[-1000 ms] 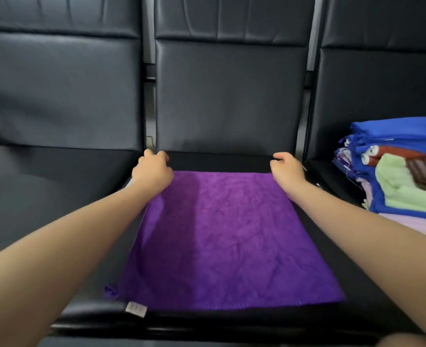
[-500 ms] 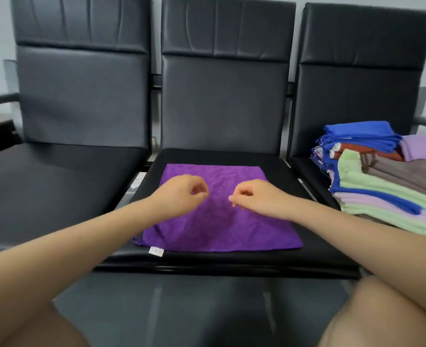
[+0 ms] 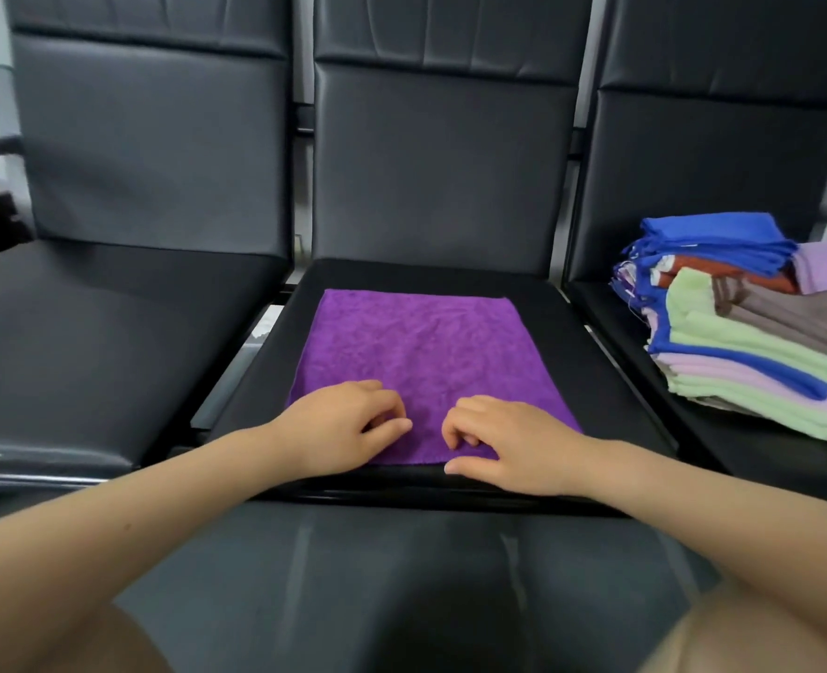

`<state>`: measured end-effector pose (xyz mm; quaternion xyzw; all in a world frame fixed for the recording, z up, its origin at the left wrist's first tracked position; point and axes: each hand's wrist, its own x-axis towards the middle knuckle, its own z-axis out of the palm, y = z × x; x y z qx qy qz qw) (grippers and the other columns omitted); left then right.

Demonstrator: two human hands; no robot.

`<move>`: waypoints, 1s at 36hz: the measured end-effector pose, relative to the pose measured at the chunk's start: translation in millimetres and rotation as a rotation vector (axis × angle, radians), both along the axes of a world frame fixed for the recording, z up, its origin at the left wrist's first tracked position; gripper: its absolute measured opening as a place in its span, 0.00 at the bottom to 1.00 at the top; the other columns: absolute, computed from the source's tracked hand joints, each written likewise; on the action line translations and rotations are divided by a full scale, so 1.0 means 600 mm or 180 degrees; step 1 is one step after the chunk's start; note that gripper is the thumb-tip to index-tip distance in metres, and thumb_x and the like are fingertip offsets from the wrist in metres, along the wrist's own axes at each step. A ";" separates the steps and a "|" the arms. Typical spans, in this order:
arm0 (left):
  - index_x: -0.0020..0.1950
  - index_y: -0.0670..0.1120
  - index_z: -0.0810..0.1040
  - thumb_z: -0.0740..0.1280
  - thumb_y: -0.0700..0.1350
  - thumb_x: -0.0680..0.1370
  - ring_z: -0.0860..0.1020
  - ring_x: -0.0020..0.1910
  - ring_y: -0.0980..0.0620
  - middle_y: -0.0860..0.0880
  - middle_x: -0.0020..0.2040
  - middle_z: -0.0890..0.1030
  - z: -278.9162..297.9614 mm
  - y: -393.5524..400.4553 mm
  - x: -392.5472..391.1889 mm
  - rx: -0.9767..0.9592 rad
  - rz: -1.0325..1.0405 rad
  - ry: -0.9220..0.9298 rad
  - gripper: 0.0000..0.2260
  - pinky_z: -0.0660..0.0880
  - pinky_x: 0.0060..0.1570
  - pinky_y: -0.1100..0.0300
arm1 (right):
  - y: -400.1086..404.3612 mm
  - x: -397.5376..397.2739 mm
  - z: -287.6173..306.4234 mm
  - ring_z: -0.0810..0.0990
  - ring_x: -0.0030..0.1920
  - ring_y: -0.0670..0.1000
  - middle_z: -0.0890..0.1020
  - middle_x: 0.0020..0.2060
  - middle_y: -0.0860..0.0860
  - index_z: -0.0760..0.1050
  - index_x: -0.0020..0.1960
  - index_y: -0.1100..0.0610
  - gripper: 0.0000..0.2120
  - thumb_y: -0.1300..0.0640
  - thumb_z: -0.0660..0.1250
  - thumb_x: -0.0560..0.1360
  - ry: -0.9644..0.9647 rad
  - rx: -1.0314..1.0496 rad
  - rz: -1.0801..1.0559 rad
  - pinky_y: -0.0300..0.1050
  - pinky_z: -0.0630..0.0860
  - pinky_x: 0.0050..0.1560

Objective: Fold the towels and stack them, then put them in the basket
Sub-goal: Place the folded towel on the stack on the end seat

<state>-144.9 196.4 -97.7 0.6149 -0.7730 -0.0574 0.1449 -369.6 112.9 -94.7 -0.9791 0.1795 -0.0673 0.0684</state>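
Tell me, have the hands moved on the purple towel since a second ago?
Yes. The left hand and right hand came from the purple towel's far corners, beside the chair back, to its near edge.

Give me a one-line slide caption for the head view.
Both hands, left and right, rest at the near edge of a flat purple towel on the middle seat.

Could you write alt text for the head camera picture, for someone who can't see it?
A person's left hand and right hand rest with curled fingers on the near edge of a purple towel spread flat on the middle black seat. A pile of coloured towels sits on the seat to the right.
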 end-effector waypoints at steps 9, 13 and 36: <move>0.61 0.52 0.72 0.59 0.58 0.80 0.75 0.54 0.54 0.54 0.54 0.76 -0.002 -0.006 0.000 -0.0134 -0.0066 -0.0577 0.15 0.72 0.50 0.57 | -0.022 0.018 0.001 0.71 0.34 0.42 0.74 0.33 0.43 0.69 0.47 0.51 0.04 0.52 0.63 0.80 -0.0477 0.0454 -0.0705 0.41 0.69 0.41; 0.57 0.50 0.73 0.56 0.51 0.83 0.77 0.52 0.49 0.52 0.53 0.80 0.006 -0.015 0.012 -0.0333 0.0085 -0.0567 0.10 0.71 0.47 0.56 | -0.037 0.015 0.008 0.71 0.37 0.40 0.74 0.36 0.42 0.74 0.53 0.50 0.06 0.51 0.68 0.77 -0.0177 0.0596 -0.0612 0.34 0.68 0.41; 0.43 0.39 0.77 0.60 0.45 0.82 0.70 0.34 0.55 0.49 0.33 0.74 0.052 -0.003 0.085 -0.0132 0.0961 0.0953 0.13 0.66 0.36 0.67 | -0.095 -0.098 0.074 0.79 0.44 0.53 0.82 0.43 0.60 0.81 0.50 0.60 0.11 0.55 0.62 0.81 -0.1670 0.2434 -0.1765 0.49 0.78 0.49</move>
